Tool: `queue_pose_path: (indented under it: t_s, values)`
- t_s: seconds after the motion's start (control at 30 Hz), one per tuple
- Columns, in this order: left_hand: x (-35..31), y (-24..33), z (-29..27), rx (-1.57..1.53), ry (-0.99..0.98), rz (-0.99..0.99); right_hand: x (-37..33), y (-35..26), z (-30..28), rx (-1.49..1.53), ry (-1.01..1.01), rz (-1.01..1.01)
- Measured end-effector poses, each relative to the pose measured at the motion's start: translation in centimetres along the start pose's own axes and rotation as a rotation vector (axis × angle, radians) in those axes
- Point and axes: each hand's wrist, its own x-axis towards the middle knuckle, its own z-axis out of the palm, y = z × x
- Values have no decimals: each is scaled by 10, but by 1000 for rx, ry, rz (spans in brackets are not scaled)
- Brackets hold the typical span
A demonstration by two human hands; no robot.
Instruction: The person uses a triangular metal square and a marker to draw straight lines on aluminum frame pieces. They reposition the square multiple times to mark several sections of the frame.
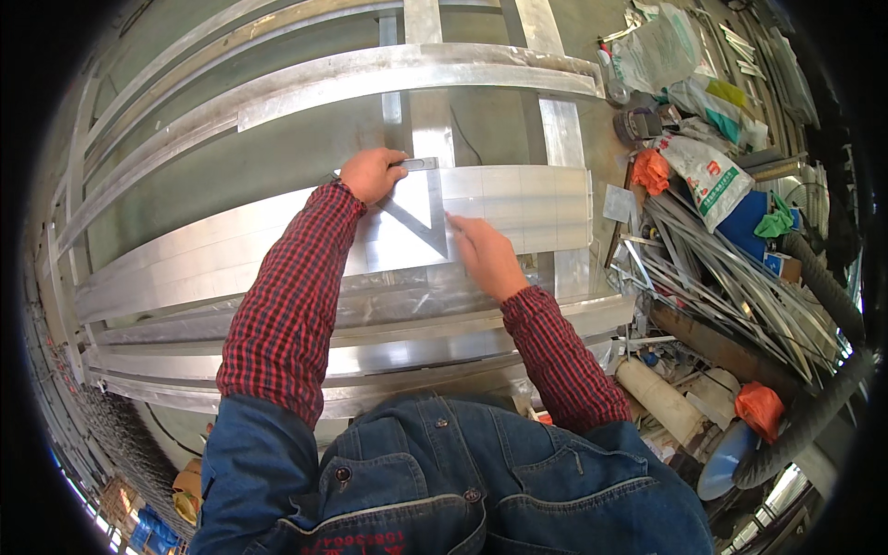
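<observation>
A long, shiny metal strip (525, 205) lies crosswise in front of me, with thin lines marked across its right part. On it rests a grey triangular set square (438, 215), its thicker base along the strip's far edge. My left hand (370, 176) is closed on the left end of that base, holding it against the edge. Beside the square's right side, my right hand (488, 255) is closed in a pinch, fingertips close to the straight edge. Whatever is between those fingers is too small or hidden to make out.
Metal bars (333, 83) run across the frame beyond the strip, over upright crosspieces (562, 139). More bars (407, 356) lie nearer my body. At right are a heap of metal offcuts (731, 287), white sacks (708, 180), an orange bag (758, 412) and a thick grey hose (823, 416).
</observation>
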Motion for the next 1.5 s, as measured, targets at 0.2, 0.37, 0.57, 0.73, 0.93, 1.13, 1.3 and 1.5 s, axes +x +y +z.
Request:
queue_pose_path:
  t_s: [0.2,0.37,0.57,0.73,0.93,1.13,1.3,1.5]
  values:
    - [3,-7,3,35,-9,37,-47,-25,-18,79,-120,200]
    - [6,-19,0,36,-12,80,-54,-33,-2,180,-43,423]
    - [-10,-45,-22,34,-25,87,-65,-26,78,102,15,192]
    - [-20,-56,-34,64,-27,77,-73,-31,104,54,-55,103]
    - [-23,-61,-34,48,-26,76,-73,-47,109,17,-118,156]
    - [-22,-65,-35,75,-39,97,-71,-57,109,-17,-150,163]
    - [-22,-68,-33,63,-30,92,-70,-60,110,-63,-192,175]
    - [-20,-72,-36,46,-48,107,-69,-60,110,-70,-215,172]
